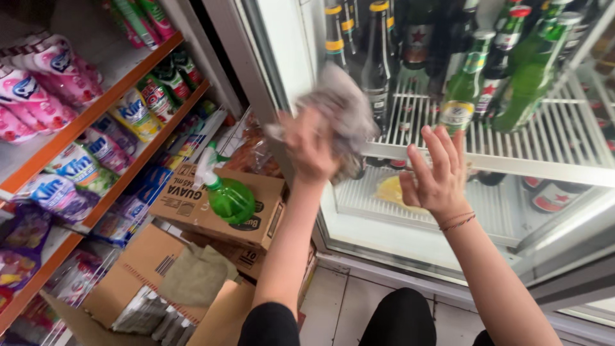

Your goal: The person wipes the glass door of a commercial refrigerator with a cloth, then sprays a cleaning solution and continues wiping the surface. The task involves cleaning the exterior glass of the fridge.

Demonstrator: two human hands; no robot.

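- My left hand (311,150) has its grip bunched around a grey cloth (346,112), pressed up against the glass door of the fridge (282,57). The rag is wadded into a ball, I'd guess so the whole palm can push on it.
- My right hand (439,173) is wide open, fingers spread, holding nothing. It hovers just in front of the wire shelf (544,144), looks like it's steadying things rather than grabbing.
- Behind the cloth stand dark and green bottles (512,70) in upright rows on that shelf. A yellow something lies on the lower rack, too blurry to tell what.
- A green spray bottle (227,195) stands on a cardboard box (256,221) right by my left elbow, nozzle up, close enough to grab, which fits with the wiping.
- A second folded cloth (195,275) lies on another open box lower down.
- Room-wise: cramped shop aisle, orange-edged shelves (96,109) on the left stuffed with pink and blue detergent pouches (45,77), pale tiled floor (339,301) under my knees.
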